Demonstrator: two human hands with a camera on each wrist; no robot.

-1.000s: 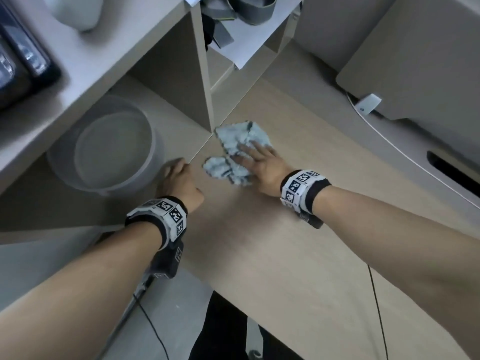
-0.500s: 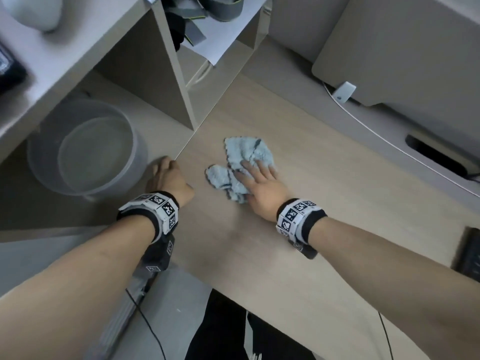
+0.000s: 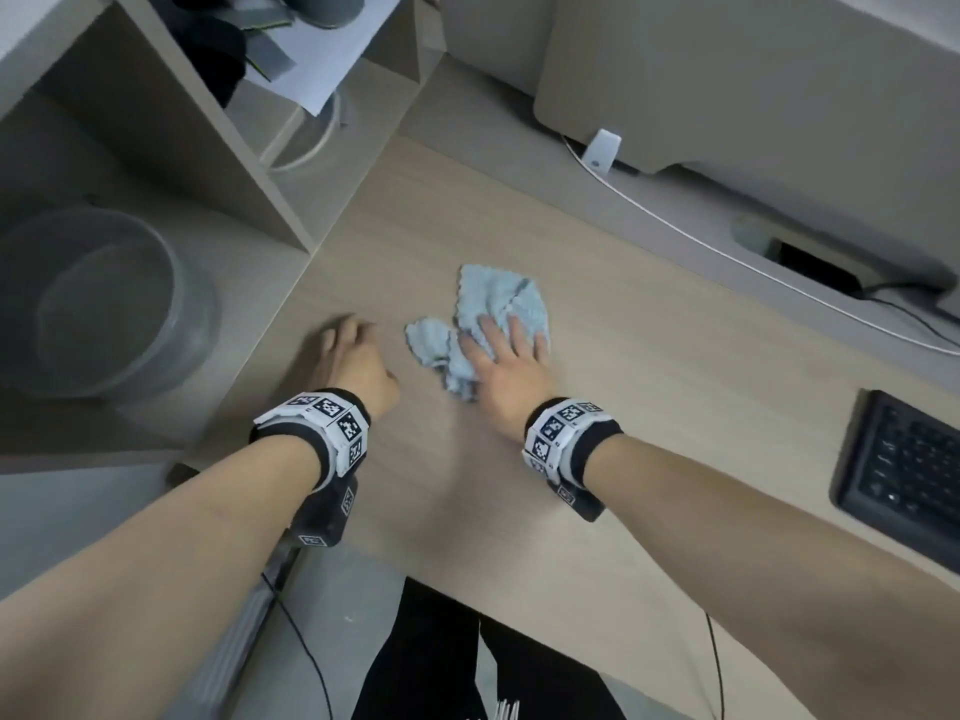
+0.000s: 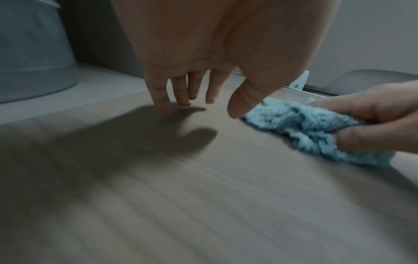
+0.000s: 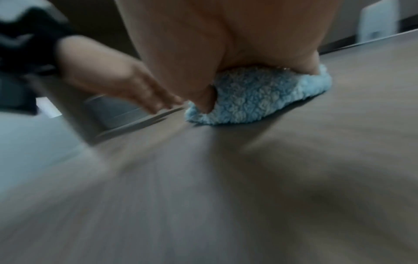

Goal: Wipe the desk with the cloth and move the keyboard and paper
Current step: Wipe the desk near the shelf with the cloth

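A pale wood-grain worktop (image 3: 597, 407) fills the scene, meeting a lower shelf unit (image 3: 244, 163) on the left whose open compartment holds a translucent round plastic basin (image 3: 104, 298). Another compartment farther back carries a white sheet of paper (image 3: 322, 70) with dark and grey items lying on it. Along the back runs a grey ledge with a white cable (image 3: 727, 252) lying across it, a small white adapter (image 3: 601, 150) and a large grey device (image 3: 753, 80) standing behind. A black keyboard (image 3: 904, 475) lies at the right edge of the worktop, well apart from both hands.

The crumpled light-blue cloth (image 3: 493, 314) lies near the middle of the worktop. The right hand (image 3: 506, 366) lies flat on it, fingers spread and straight, palm pressing down; the right wrist view shows the fabric bunched under the palm with the thumb dug into its edge. The left hand (image 3: 358, 366) sits just beside the cloth to the left, holding nothing, its fingers loosely extended with the tips touching the worktop near the shelf unit's edge. Both wrists wear bands with black-and-white markers.
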